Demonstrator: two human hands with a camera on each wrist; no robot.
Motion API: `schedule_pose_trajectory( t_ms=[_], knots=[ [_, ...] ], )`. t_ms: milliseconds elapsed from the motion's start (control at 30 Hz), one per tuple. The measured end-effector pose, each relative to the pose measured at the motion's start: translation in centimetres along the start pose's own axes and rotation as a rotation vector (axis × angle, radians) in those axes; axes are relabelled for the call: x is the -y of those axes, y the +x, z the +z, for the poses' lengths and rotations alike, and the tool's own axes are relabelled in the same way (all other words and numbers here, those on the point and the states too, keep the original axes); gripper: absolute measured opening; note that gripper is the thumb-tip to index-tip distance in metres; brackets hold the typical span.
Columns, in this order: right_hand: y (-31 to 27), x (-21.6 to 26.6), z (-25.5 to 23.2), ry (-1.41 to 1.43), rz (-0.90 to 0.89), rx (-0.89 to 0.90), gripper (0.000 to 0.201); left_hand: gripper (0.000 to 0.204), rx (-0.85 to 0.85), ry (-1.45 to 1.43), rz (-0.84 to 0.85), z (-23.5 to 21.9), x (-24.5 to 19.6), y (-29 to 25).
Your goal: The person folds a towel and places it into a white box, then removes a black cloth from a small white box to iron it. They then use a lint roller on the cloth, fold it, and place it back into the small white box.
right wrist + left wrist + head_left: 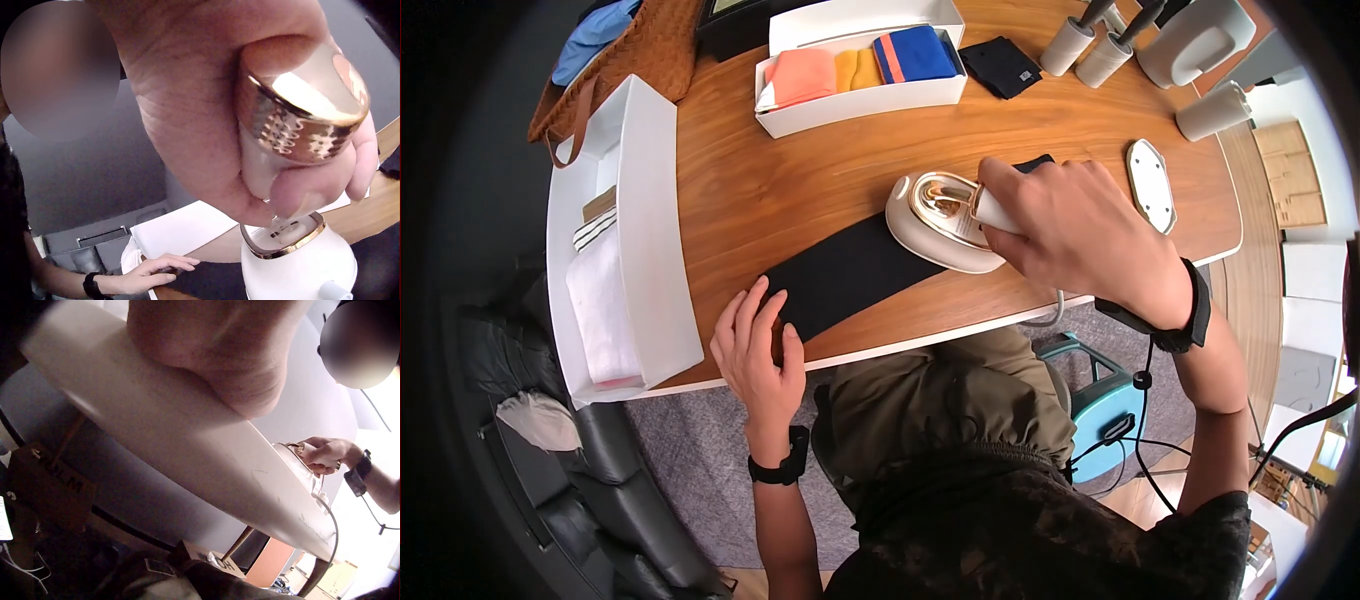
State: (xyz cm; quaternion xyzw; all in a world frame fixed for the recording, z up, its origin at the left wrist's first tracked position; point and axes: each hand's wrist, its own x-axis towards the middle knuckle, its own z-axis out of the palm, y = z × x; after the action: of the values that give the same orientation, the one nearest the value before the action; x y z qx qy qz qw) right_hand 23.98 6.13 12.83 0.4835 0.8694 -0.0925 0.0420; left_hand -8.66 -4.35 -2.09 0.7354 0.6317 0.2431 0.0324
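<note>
My right hand (1080, 215) grips the handle of a small white and gold iron (910, 230), its fingers wrapped round it, as the right wrist view also shows. The soleplate is down on a flat strip of black cloth (840, 275) laid at a slant across the wooden table (800, 170). A bit of the same black shows beyond the handle. My left hand (760, 350) lies at the strip's left end with fingers spread, fingertips at the cloth's edge. In the left wrist view its fingers are hidden behind the wrist.
An open white box (860, 112) with folded coloured cloths stands at the back; a folded black cloth (1002, 68) lies beside it. At left is a long white box (655, 240). A white oval base (1150, 185) lies at right. The iron's cord (1057, 312) hangs over the front edge.
</note>
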Motion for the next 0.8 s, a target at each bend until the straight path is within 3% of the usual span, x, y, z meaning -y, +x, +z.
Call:
schedule_pose_trajectory(
  t_ms=[800],
  knots=[
    [-0.2, -0.6, 0.0, 0.017, 0.014, -0.012, 0.030, 0.036, -0.003, 0.000, -0.002, 0.0, 0.0, 0.0]
  ],
)
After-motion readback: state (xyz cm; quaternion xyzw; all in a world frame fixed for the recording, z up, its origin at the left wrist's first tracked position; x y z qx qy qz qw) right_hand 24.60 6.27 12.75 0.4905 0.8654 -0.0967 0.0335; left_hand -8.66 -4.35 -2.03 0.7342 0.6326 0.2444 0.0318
